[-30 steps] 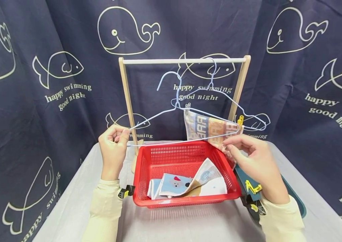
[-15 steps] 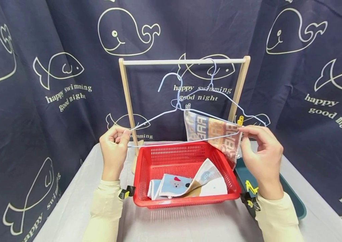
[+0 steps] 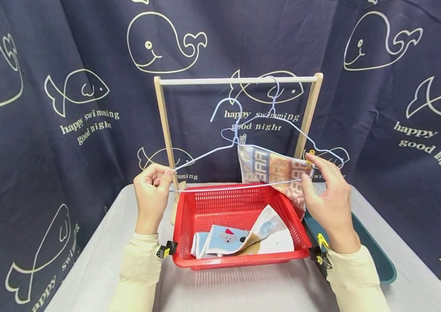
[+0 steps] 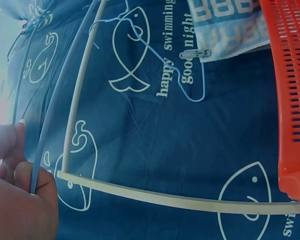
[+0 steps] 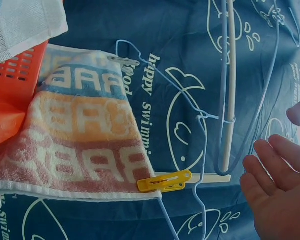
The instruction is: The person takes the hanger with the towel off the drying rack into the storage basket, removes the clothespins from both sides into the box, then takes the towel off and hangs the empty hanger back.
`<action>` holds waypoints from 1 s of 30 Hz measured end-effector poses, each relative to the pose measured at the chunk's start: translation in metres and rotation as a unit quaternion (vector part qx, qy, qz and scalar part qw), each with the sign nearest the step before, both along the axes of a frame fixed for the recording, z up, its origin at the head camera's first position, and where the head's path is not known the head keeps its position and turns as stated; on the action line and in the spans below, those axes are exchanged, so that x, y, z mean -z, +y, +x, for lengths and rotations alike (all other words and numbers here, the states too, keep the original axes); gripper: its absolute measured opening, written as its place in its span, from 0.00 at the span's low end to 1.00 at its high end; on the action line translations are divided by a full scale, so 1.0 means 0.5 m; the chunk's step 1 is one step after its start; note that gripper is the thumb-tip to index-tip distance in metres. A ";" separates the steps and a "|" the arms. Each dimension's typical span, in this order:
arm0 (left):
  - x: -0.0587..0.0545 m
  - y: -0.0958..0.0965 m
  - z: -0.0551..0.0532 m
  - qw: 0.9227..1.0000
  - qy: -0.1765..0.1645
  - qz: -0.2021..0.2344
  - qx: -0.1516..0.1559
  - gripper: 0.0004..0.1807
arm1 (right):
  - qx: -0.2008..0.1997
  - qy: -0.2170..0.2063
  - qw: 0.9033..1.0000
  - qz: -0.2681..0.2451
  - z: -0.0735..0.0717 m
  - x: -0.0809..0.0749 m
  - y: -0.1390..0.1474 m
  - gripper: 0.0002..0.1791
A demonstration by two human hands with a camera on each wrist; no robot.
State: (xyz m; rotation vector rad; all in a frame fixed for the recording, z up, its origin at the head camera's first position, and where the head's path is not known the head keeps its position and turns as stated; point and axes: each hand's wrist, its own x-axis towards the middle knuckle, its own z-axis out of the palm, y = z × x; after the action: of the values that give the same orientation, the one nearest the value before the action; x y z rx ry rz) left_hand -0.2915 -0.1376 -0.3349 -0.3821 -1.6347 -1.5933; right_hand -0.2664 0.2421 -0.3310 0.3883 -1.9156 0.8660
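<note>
Thumb and fingers of my left hand (image 3: 154, 190) pinch the left corner of a light-blue wire clothes hanger (image 3: 206, 154), held hook-up above the red basket. In the left wrist view the hanger's wire (image 4: 54, 97) runs up from the curled fingers. My right hand (image 3: 331, 197) is at the hanger's other end, thumb and fingers apart; in the right wrist view its relaxed fingers (image 5: 262, 167) stand beside the rounded hanger end without visible contact. Behind, a striped towel (image 5: 90, 120) hangs from a second blue hanger (image 5: 165, 77) by a yellow clip (image 5: 165, 181) and a grey clip (image 4: 195, 53).
A wooden rack (image 3: 163, 121) with a white rail (image 3: 204, 81) carries the second hanger. The red basket (image 3: 240, 261) in front holds folded cloths (image 3: 226, 238). At right, a dark teal tray (image 3: 380, 260) has yellow clips (image 3: 322, 241) near my right wrist.
My right hand has come up from below the hanger's right end to beside it. Both the left hand and the held hanger have shifted slightly right.
</note>
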 end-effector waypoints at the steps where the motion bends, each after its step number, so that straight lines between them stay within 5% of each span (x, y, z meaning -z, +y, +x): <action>1: 0.000 0.001 0.001 1.000 -0.001 -0.003 0.001 0.04 | 0.002 -0.005 1.000 0.006 0.000 0.001 0.000 0.28; 15: 0.003 0.014 0.001 1.000 -0.007 -0.015 0.024 0.06 | 0.016 -0.017 0.999 0.047 -0.010 0.013 -0.002 0.22; 30: 0.012 0.027 -0.005 0.999 -0.016 -0.022 0.039 0.06 | 0.030 -0.011 0.999 0.037 -0.017 0.016 0.000 0.18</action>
State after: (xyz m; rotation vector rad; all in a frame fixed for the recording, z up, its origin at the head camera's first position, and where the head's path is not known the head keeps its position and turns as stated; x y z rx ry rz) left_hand -0.2940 -0.1239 -0.3409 -0.4513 -1.7000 -1.6309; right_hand -0.2751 0.2423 -0.3388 0.3637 -1.9741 0.7653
